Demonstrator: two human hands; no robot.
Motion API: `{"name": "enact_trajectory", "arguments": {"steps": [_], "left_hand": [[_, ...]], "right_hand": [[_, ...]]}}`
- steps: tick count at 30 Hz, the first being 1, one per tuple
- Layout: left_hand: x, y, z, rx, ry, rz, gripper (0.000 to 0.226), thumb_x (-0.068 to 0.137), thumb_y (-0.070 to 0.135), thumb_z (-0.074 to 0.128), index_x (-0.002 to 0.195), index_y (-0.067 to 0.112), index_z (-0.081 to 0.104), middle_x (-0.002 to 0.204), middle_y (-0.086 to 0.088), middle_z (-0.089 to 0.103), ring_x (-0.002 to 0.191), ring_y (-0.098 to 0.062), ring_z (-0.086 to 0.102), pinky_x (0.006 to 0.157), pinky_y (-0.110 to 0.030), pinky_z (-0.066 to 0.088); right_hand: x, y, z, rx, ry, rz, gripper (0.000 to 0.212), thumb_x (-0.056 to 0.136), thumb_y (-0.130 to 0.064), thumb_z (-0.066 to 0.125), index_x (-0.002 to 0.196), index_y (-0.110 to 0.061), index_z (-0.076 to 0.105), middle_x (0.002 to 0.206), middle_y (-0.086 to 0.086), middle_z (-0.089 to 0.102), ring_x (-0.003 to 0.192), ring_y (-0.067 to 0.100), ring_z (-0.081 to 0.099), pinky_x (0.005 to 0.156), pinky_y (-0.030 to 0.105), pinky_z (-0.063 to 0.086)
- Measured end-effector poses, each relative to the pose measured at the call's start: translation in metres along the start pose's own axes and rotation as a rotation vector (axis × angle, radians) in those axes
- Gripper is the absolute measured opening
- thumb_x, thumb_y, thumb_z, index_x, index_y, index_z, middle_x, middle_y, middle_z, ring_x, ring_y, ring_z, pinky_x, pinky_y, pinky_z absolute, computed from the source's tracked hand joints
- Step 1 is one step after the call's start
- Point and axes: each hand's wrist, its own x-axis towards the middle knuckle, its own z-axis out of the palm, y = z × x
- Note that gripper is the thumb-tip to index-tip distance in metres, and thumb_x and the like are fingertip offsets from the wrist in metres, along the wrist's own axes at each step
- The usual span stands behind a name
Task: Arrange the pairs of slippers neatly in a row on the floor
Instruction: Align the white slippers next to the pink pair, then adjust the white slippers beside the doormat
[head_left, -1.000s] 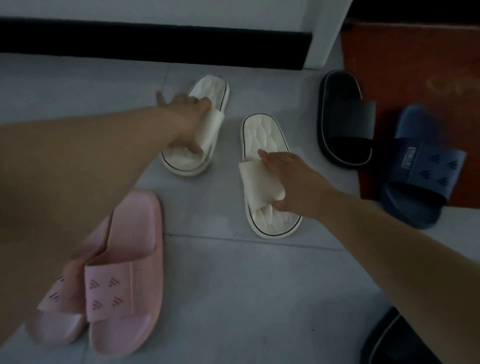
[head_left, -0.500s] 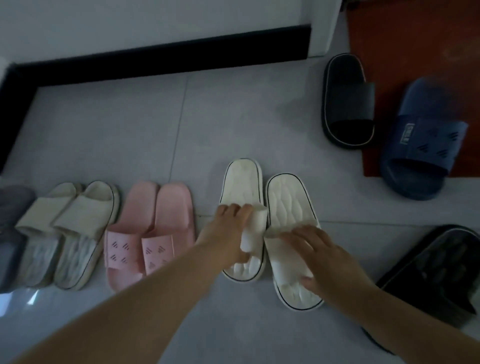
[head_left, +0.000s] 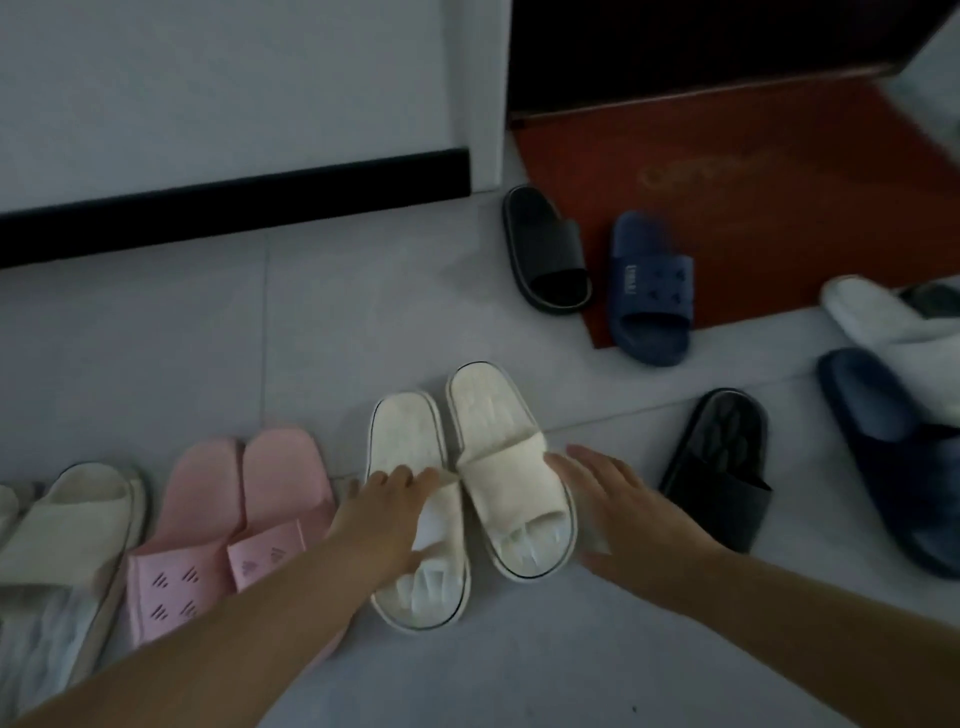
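Cream slippers (head_left: 470, 488) down side by side on the pale tiled floor (head_left: 311, 322), toes toward the wearer, just right of the pink pair (head_left: 228, 525) and so third from the left edge of the view in the row along the near floor. Left hand (head_left: 387, 512) laid over the strap of the left cream slipper, fingers curled onto its band, apparently pinching it. Right hand (head_left: 618, 501) flat and spread beside the outer edge of the right cream slipper, touching or nearly touching, gripping nothing. Probably light foam or rubber: easy to lift with one hand, soles stiff enough to slide flat over tile, straps soft and bendable. Best taken by the strap across the middle, or nudged at the sidewall for small corrections. Not fragile; smooth tile likely lets them skate past the line if pushed hard. Still loose toward the far right: a black slipper (head_left: 545, 249) and a navy slipper (head_left: 649, 291) at the red mat (head_left: 779, 182), another black slipper (head_left: 719, 467) nearer.
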Motion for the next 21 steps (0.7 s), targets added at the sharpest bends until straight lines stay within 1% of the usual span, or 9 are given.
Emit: {"name": "enact_trajectory", "arguments": {"steps": [2,4,6,9,12,14,17,19,21], "left_hand": [[-0.006,0.001,0.007,-0.002,-0.011,0.03,0.075,0.074,0.048,0.062,0.135,0.03,0.021,0.13,-0.003,0.039,0.119,-0.027,0.041,0.102,-0.047,0.032],[-0.006,0.003,0.004,0.015,0.024,0.024,0.085,0.071,0.054,0.062,0.139,0.031,0.015,0.136,-0.002,0.035,0.126,-0.028,0.037,0.108,-0.052,0.022],[-0.002,0.01,-0.005,0.0,0.062,0.004,0.101,0.068,0.057,0.064,0.143,0.027,0.004,0.144,-0.003,0.028,0.133,-0.028,0.031,0.112,-0.053,0.013],[0.01,0.021,-0.021,-0.15,0.157,0.017,0.106,0.067,0.056,0.066,0.144,0.028,-0.001,0.147,-0.002,0.027,0.136,-0.027,0.028,0.114,-0.052,0.009],[0.025,0.035,-0.036,-0.24,0.251,0.032,0.102,0.069,0.052,0.066,0.144,0.031,-0.001,0.146,-0.001,0.032,0.135,-0.025,0.03,0.115,-0.051,0.006],[0.032,0.049,-0.046,-0.255,0.253,0.026,0.101,0.071,0.049,0.066,0.143,0.031,-0.002,0.144,-0.001,0.035,0.134,-0.026,0.032,0.116,-0.049,0.008],[0.052,0.079,-0.063,-0.265,0.229,0.017,0.103,0.073,0.047,0.067,0.144,0.028,-0.004,0.146,-0.001,0.034,0.134,-0.027,0.033,0.115,-0.047,0.012],[0.073,0.103,-0.074,-0.243,0.217,0.027,0.103,0.074,0.045,0.067,0.144,0.028,-0.007,0.147,-0.001,0.033,0.135,-0.025,0.031,0.116,-0.048,0.008],[0.097,0.125,-0.084,-0.269,0.205,0.016,0.104,0.074,0.043,0.067,0.144,0.029,-0.008,0.147,-0.001,0.033,0.136,-0.025,0.03,0.118,-0.048,0.005]], "right_hand": [[-0.042,0.008,-0.016,0.018,-0.037,0.097,0.087,0.081,-0.035,0.059,0.142,-0.038,-0.002,0.153,-0.013,0.006,0.141,0.013,0.015,0.111,0.028,0.024],[-0.081,0.017,-0.031,0.017,-0.089,0.201,0.081,0.081,-0.033,0.059,0.142,-0.036,0.006,0.149,-0.014,0.014,0.135,0.013,0.026,0.106,0.026,0.03],[-0.104,0.027,-0.047,-0.005,-0.158,0.262,0.077,0.081,-0.033,0.06,0.142,-0.033,0.013,0.146,-0.011,0.021,0.128,0.013,0.035,0.102,0.025,0.036],[-0.107,0.052,-0.063,-0.023,-0.257,0.333,0.074,0.082,-0.035,0.063,0.141,-0.028,0.02,0.144,-0.005,0.028,0.123,0.014,0.04,0.101,0.027,0.038],[-0.095,0.092,-0.069,-0.044,-0.282,0.378,0.081,0.079,-0.037,0.066,0.143,-0.025,0.017,0.144,0.001,0.032,0.127,0.018,0.036,0.104,0.032,0.037],[-0.086,0.117,-0.069,-0.083,-0.309,0.355,0.094,0.076,-0.043,0.068,0.145,-0.023,0.008,0.147,0.004,0.027,0.133,0.02,0.029,0.108,0.033,0.033],[-0.065,0.142,-0.056,-0.237,-0.344,0.176,0.108,0.073,-0.053,0.066,0.147,-0.022,-0.006,0.156,0.002,0.008,0.141,0.022,0.012,0.115,0.033,0.013],[-0.038,0.156,-0.053,-0.25,-0.278,0.057,0.11,0.072,-0.061,0.062,0.147,-0.02,-0.008,0.157,0.001,0.001,0.143,0.022,0.004,0.116,0.034,0.006],[0.0,0.17,-0.067,-0.182,-0.124,0.02,0.106,0.073,-0.065,0.057,0.147,-0.019,-0.005,0.157,0.001,0.002,0.143,0.022,0.005,0.116,0.035,0.007]]}}
